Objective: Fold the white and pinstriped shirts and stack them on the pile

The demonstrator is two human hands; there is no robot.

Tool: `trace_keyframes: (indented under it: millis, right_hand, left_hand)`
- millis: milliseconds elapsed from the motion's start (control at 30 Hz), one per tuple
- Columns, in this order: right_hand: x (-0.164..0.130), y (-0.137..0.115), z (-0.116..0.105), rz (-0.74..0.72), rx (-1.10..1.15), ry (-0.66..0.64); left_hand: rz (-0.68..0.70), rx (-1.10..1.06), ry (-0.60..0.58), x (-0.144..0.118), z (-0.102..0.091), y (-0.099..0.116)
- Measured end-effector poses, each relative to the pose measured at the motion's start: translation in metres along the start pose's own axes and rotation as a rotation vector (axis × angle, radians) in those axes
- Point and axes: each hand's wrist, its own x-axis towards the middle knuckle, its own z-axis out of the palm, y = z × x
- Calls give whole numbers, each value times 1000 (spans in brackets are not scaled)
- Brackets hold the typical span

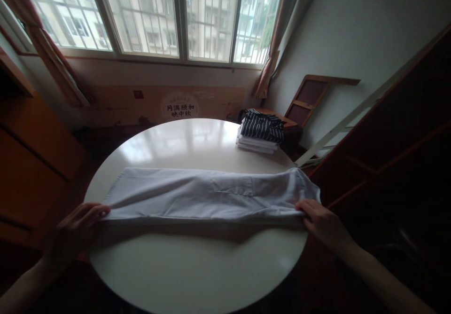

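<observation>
Bare left hand at eight o'clock, bare right hand at four, and slender uncovered forearms behind!

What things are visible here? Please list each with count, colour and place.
Garment: 1, white, spread on table.
Table: 1, white, centre.
Pile: 1, black-striped over white, table's far right.
Window: 1, pale frame, beyond table.
Curtains: 2, brownish, window's sides.
Poster: 1, orange-tan, below window.
Cabinet: 1, orange-brown, left.
Wooden furniture: count unclear, brown, behind pile.
Rail: 1, pale, right.
Dark furniture: count unclear, reddish, right.
Right wall: 1, grey-white, beyond rail.
Buildings: count unclear, pale, outside.
Left hand: 1, bare, pinching garment's near left corner.
Right hand: 1, bare, pinching garment's near right edge.
</observation>
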Motion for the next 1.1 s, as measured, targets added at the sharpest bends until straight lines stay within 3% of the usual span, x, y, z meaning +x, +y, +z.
trace_keyframes:
  millis: [100,167,333,433,533,633,767,867,1000,1100]
  right_hand:
    - [-5,6,1,30,-2,75]
    - [-6,9,0,61,5,96]
    - [-3,10,-10,65,72,-62]
    - [8,1,-25,117,84,-130]
    - [33,-28,-40,186,144,25]
    - [70,-76,-42,62,310,55]
    - [113,-144,-15,-129,417,-12]
    - [127,-172,19,-224,392,-1]
    - [122,-174,57,-283,302,-1]
    - [116,-158,64,-307,260,-42]
  left_hand:
    - [5,-96,44,-5,-1,-2]
    - [11,-157,8,-4,-4,-2]
    - [12,-193,-118,7,-13,-3]
    - [8,-130,-121,24,-20,4]
    - [72,-194,-53,53,-26,36]
    - [112,-225,-21,90,-23,96]
    - [237,-264,-62,124,6,178]
    - [315,-216,-137,128,45,208]
    - [220,-162,-271,118,85,200]
    - [200,-139,-334,111,89,169]
